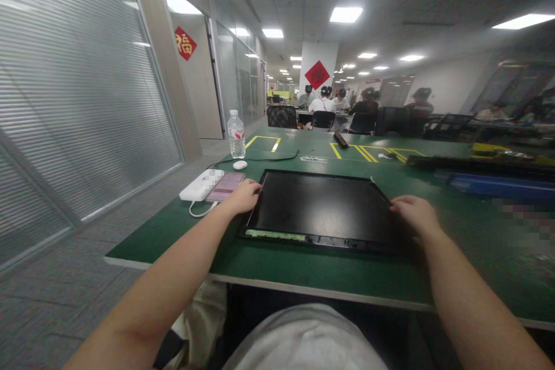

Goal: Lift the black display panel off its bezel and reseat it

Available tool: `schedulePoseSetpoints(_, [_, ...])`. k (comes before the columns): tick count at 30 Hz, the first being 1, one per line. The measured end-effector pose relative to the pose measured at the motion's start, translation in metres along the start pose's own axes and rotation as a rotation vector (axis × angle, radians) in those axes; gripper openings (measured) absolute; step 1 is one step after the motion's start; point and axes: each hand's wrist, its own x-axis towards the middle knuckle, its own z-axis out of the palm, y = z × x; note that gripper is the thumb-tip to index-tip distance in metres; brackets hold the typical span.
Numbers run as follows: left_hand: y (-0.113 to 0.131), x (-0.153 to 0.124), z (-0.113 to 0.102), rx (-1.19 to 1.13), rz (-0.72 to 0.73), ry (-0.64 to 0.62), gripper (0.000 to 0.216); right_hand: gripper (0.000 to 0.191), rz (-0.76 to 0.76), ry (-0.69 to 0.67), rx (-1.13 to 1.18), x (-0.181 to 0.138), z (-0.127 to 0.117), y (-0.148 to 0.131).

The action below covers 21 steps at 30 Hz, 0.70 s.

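A black LCD screen panel [323,205] lies face up before me, low over the green table or resting on it; I cannot tell which. Along its near edge runs a narrow strip, bright green on the left part and dark on the rest. My left hand [245,196] grips the panel's left edge, fingers curled at the frame. On the opposite side my right hand [414,214] is closed on the right edge, its fingertips near the upper right corner. The undersides of both grips are hidden.
Beside my left hand lie a phone [224,188], a white power bank [201,185] with a cable, and a white oval object [240,165]. A water bottle [236,136] stands behind them. Blue and black parts [494,182] sit at the right on the green table [173,237].
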Motion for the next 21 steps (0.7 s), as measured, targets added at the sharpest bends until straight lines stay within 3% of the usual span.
schedulePoseSetpoints(21, [0.0034, 0.0018, -0.0027, 0.057, -0.004, -0.102, 0.045, 0.021, -0.021, -0.006, -0.047, 0.0026, 0.0019, 0.0014])
